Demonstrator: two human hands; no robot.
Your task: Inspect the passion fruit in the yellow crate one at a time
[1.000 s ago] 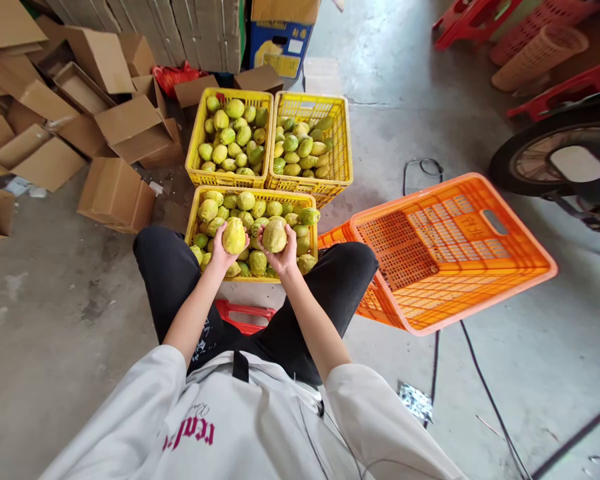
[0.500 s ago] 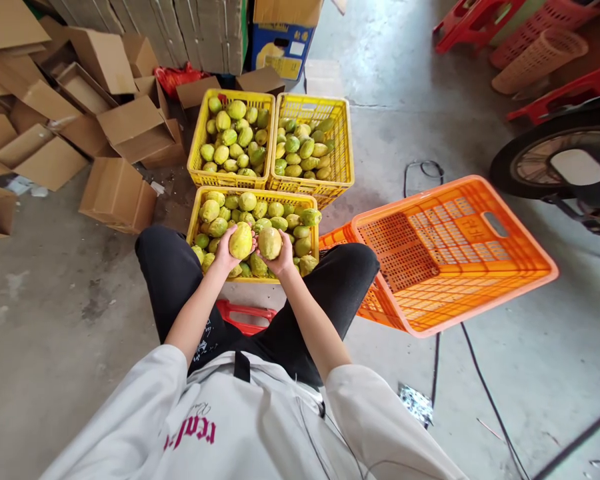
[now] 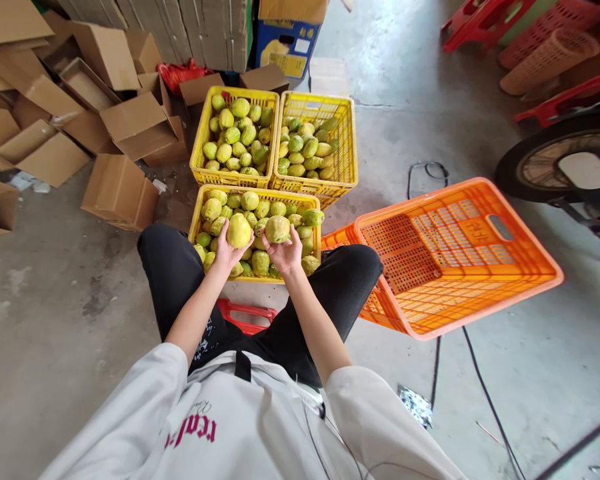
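In my left hand (image 3: 225,255) rests a yellow papaya (image 3: 239,231), with the fingers curled around its side. My right hand (image 3: 289,254) holds a second, yellow-green papaya (image 3: 278,229), cupped from below between thumb and fingers. Both hands are a little apart, above a yellow plastic crate (image 3: 195,217) that stands before my knees. Several green and yellow papayas (image 3: 261,263) fill this crate; the hands and held fruit hide some of them.
Behind stand two more yellow crates of papayas, one left (image 3: 197,148) and one right (image 3: 351,157). An orange crate (image 3: 485,267) tilts beside my right knee. Cardboard boxes (image 3: 120,190) pile up at the left. A motorcycle wheel (image 3: 510,163) and cables (image 3: 487,393) are at the right.
My hands have moved apart, the right one shifting right with its papaya. The papaya in my right hand has turned to show another side. The view has shifted slightly.
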